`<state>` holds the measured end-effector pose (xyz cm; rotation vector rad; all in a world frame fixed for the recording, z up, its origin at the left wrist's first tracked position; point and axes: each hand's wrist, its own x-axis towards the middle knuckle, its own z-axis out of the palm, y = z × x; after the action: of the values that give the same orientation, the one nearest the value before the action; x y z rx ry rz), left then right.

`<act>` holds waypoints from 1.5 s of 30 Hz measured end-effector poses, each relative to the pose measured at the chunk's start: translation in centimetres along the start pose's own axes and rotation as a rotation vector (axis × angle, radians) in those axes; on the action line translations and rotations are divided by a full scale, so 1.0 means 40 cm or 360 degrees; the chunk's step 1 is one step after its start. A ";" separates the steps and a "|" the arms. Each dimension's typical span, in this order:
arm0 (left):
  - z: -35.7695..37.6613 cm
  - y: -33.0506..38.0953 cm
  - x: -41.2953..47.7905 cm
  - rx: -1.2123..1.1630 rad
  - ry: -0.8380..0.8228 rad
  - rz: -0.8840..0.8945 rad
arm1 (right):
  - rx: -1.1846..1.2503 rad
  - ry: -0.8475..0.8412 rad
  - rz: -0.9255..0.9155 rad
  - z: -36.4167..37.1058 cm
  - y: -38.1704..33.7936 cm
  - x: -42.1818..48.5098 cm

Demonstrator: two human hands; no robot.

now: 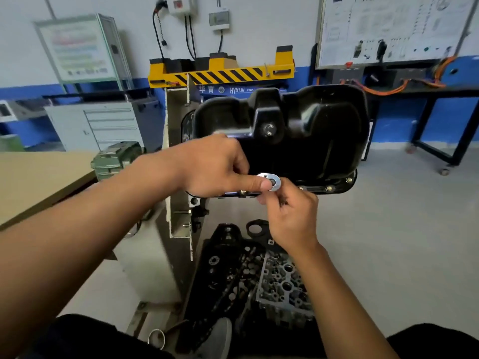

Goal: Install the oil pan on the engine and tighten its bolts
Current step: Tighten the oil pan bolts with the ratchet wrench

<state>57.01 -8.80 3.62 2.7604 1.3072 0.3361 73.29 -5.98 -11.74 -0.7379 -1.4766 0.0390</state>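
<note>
Oil pan (311, 141) is sitting on the engine (282, 286), right at 12 o'clock from my hands. It is lying long from 9 to 3, with its belly pointing up to 12 and its rim facing down to 6. My left hand (215, 167) and right hand (293, 216) are meeting at the near rim, both pinching the shiny ratchet head (270, 180). My left hand is sitting nearer the pan. Rim bolts (329, 188) are waiting at 3 o'clock.
</note>
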 end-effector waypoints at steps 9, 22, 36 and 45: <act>0.296 0.173 -0.026 -0.2308 0.0351 -0.0623 | 0.0258 0.0014 0.0400 -0.025 0.012 -0.019; 0.036 0.022 -0.022 -0.0744 -0.0227 -0.0106 | -0.0056 -0.0227 -0.0079 -0.032 0.011 0.009; 0.217 0.095 -0.026 -0.1900 0.0124 -0.0402 | 0.0180 0.0159 0.0068 -0.025 0.019 -0.016; -0.003 0.001 0.029 -0.0969 -0.0409 -0.0154 | 0.0116 -0.0288 0.0114 -0.047 -0.007 0.024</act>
<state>57.74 -7.95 3.96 2.1439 1.0503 0.2977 75.02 -6.56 -10.63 -0.7431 -1.6112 0.2178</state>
